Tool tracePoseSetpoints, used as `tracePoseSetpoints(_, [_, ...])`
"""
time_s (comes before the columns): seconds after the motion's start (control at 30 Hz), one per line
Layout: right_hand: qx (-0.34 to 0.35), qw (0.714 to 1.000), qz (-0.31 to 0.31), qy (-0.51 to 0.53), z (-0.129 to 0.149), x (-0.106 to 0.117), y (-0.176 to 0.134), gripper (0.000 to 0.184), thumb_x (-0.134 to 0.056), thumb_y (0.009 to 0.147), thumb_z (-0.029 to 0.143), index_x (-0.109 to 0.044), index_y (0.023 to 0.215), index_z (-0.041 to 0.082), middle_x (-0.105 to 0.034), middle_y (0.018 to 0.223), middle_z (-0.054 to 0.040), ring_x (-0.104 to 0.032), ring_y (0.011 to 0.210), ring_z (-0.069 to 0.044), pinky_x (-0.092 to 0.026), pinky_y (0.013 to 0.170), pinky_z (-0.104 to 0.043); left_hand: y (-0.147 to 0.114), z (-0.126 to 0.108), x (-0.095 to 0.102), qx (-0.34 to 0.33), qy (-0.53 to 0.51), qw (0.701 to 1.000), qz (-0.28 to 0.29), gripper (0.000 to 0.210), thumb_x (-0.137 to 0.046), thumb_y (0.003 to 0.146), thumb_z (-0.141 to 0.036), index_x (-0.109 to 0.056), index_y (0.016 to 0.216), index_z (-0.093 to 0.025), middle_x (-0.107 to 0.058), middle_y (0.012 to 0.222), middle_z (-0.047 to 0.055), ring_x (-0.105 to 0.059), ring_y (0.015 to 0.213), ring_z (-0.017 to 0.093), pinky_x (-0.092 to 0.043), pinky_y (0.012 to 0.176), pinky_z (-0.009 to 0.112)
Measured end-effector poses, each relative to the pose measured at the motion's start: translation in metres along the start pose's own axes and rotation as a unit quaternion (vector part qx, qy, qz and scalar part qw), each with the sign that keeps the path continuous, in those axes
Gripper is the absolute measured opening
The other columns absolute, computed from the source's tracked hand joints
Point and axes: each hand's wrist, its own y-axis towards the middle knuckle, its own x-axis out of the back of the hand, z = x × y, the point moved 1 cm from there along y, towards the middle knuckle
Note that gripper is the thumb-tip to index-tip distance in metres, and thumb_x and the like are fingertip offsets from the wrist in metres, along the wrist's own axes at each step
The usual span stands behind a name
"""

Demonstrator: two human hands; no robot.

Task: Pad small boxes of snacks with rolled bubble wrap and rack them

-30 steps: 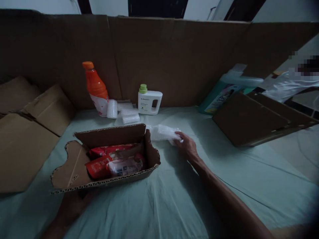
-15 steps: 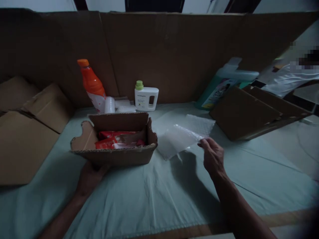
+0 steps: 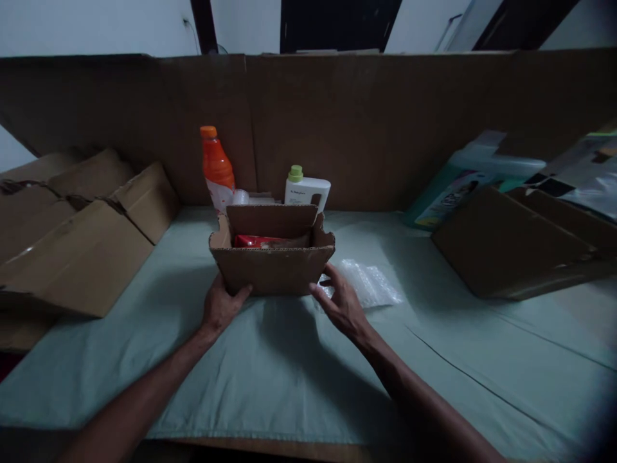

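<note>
A small cardboard box (image 3: pixel 272 270) stands open at the top in the middle of the cloth, red packets (image 3: pixel 255 242) showing inside. My left hand (image 3: pixel 222 310) holds its lower left corner, thumb across the front wall. At the lower right corner, my right hand (image 3: pixel 343 302) grips the box with the thumb at the front and the fingers around the side. A sheet of bubble wrap (image 3: pixel 371 284) lies on the cloth just right of the box, partly behind my right hand. Whether the box is fully resting on the cloth I cannot tell.
Behind the box stand an orange-capped bottle (image 3: pixel 218 168) and a white jug with a green cap (image 3: pixel 306 191). Larger cardboard boxes sit at left (image 3: pixel 81 257) and right (image 3: pixel 511 251). A teal jug (image 3: pixel 443 193) leans by the right one. A tall cardboard panel (image 3: pixel 361 128) closes the back.
My right hand has let go of the bubble wrap, which now lies on the cloth, and has moved left onto the box. My view has shifted, and the left hand still holds the box.
</note>
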Motion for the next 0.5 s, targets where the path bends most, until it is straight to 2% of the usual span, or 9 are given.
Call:
tracePoseSetpoints(0.07, [-0.014,1.0,-0.018,0.014,-0.008,-0.007,0.019,0.053,-0.054,0.093,0.043,-0.054,0.14,0.019,-0.066,0.133,-0.0142,-0.068,0.106,-0.027,-0.057,0.086,-0.042,0.011,-0.003,-0.005,-0.012,0.008,1.0,0.003,0.056,-0.07,0.076,-0.045,-0.06,0.123,-0.015,-0.075,0.116,0.014,-0.071,0.109,0.03,-0.057,0.087,0.036])
tracePoseSetpoints(0.13, [-0.001,1.0,-0.016,0.014,-0.015,-0.003,0.033,0.054,-0.056,0.09,0.042,-0.055,0.139,0.02,-0.065,0.136,-0.0131,-0.066,0.112,-0.028,-0.057,0.09,-0.043,0.024,-0.006,-0.012,-0.016,0.012,1.0,0.002,0.053,-0.071,0.077,-0.044,-0.06,0.121,-0.016,-0.075,0.115,0.014,-0.071,0.109,0.031,-0.057,0.087,0.037])
tracePoseSetpoints(0.2, [0.012,1.0,-0.016,-0.002,-0.022,0.012,0.039,0.053,-0.059,0.087,0.041,-0.059,0.137,0.022,-0.063,0.14,-0.0119,-0.064,0.119,-0.029,-0.056,0.093,-0.045,0.037,-0.008,-0.018,-0.014,0.014,1.0,-0.002,0.05,-0.073,0.077,-0.042,-0.062,0.118,-0.016,-0.075,0.113,0.015,-0.071,0.108,0.033,-0.057,0.087,0.04])
tracePoseSetpoints(0.3, [-0.007,0.998,-0.045,-0.05,-0.032,0.051,0.031,0.044,-0.06,0.088,0.043,-0.067,0.125,0.022,-0.063,0.141,-0.0125,-0.064,0.119,-0.03,-0.056,0.092,-0.047,0.046,-0.007,-0.023,-0.014,0.008,1.0,0.001,0.05,-0.074,0.075,-0.038,-0.061,0.118,-0.016,-0.074,0.112,0.016,-0.07,0.106,0.034,-0.057,0.088,0.043])
tracePoseSetpoints(0.4, [-0.031,0.989,-0.083,-0.118,-0.041,0.09,0.006,0.037,-0.059,0.09,0.046,-0.072,0.115,0.021,-0.067,0.134,-0.0138,-0.066,0.116,-0.031,-0.056,0.089,-0.049,0.028,-0.006,-0.012,-0.03,-0.012,0.999,-0.021,0.057,-0.069,0.078,-0.031,-0.055,0.13,-0.015,-0.068,0.124,0.016,-0.066,0.115,0.032,-0.052,0.101,0.046])
tracePoseSetpoints(0.47, [-0.008,0.982,-0.083,-0.171,-0.044,0.099,-0.012,0.035,-0.06,0.091,0.047,-0.073,0.112,0.023,-0.069,0.13,-0.0126,-0.065,0.118,-0.032,-0.054,0.093,-0.051,0.0,-0.011,0.005,-0.08,-0.054,0.994,-0.054,0.061,-0.064,0.082,-0.033,-0.05,0.139,-0.015,-0.063,0.133,0.016,-0.06,0.124,0.032,-0.045,0.11,0.05])
tracePoseSetpoints(0.5, [0.015,0.979,-0.065,-0.195,-0.045,0.096,-0.021,0.034,-0.061,0.091,0.046,-0.072,0.113,0.023,-0.07,0.128,-0.0116,-0.064,0.119,-0.031,-0.053,0.096,-0.051,-0.017,-0.017,0.015,-0.12,-0.089,0.987,-0.056,0.063,-0.063,0.084,-0.036,-0.048,0.142,-0.017,-0.062,0.135,0.015,-0.058,0.126,0.032,-0.045,0.111,0.053])
